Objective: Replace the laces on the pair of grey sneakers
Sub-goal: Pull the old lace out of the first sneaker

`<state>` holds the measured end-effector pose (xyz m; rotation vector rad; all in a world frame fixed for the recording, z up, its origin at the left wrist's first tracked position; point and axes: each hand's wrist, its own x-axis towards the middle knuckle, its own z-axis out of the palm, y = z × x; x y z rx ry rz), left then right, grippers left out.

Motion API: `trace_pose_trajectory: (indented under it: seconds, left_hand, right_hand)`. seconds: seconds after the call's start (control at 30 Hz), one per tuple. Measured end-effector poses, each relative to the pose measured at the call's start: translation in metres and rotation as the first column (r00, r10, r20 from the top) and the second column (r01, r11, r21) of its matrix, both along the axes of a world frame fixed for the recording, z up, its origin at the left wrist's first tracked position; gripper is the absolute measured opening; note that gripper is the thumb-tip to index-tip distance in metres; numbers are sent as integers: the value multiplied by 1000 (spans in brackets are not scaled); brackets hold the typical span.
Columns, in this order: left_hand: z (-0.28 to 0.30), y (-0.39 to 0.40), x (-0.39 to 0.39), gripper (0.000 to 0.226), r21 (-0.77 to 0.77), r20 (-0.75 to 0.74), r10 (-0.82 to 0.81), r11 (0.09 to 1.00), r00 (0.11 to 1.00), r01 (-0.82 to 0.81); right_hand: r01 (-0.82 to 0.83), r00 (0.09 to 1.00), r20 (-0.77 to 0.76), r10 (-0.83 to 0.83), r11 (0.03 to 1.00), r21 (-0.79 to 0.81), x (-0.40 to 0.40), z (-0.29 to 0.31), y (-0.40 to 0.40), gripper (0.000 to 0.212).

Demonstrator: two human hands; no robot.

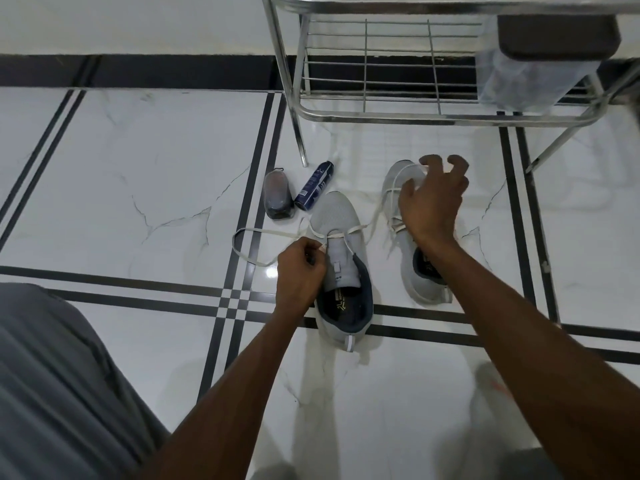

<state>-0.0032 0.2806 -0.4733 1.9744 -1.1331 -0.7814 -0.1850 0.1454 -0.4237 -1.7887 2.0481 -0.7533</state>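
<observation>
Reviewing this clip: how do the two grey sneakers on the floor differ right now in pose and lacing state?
The left sneaker lies nearer the person, while the right sneaker lies further off, toe near the rack. The left sneaker has one white lace through its front eyelets only, pinched by the left hand; the right sneaker shows several lace crossings, with the right hand curled over it. Both are grey, upright, toes pointing away.
</observation>
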Motion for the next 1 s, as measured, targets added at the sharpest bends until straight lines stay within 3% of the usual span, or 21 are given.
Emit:
trace_pose_trajectory:
  seconds: [0.07, 0.2, 0.3, 0.43, 0.67, 0.8, 0.87, 0.93, 1.0]
  left_hand:
    - [2, 1, -1, 13, 12, 8, 16, 1000, 1000, -16]
    - [8, -6, -4, 26, 1, 79, -86, 996, 993, 86]
    - [10, -12, -7, 40, 57, 234, -278, 960, 932, 273]
    - [12, -10, -12, 49, 242, 422, -419, 907, 804, 346]
    - [9, -28, -11, 9, 106, 335, -393, 919, 856, 381]
    - [13, -35, -11, 20, -22, 265, -278, 956, 923, 294]
    - [14, -31, -9, 19, -77, 147, -41, 996, 988, 53]
    - [10, -26, -5, 12, -93, 16, 169, 982, 985, -167]
    - [11, -25, -4, 11, -97, 52, 122, 989, 991, -116]
  right_hand:
    - [-167, 980, -88, 178, 979, 121, 12, -2, 19, 57]
    - [-383, 919, 36, 393, 867, 320, 39, -18, 47, 45]
    - [-433, 883, 34, 469, 782, 448, 41, -26, 49, 17]
    - [-436, 876, 17, 482, 775, 457, 39, -28, 48, 27]
    - [-476, 875, 153, 460, 755, 451, 35, -25, 52, 21]
    - [-452, 888, 122, 443, 794, 406, 31, -30, 50, 23]
    - [-444, 893, 132, 429, 797, 410, 29, -31, 51, 23]
    - [-452, 889, 142, 435, 789, 416, 30, -30, 53, 23]
    - [-456, 887, 138, 440, 791, 409, 30, -29, 53, 23]
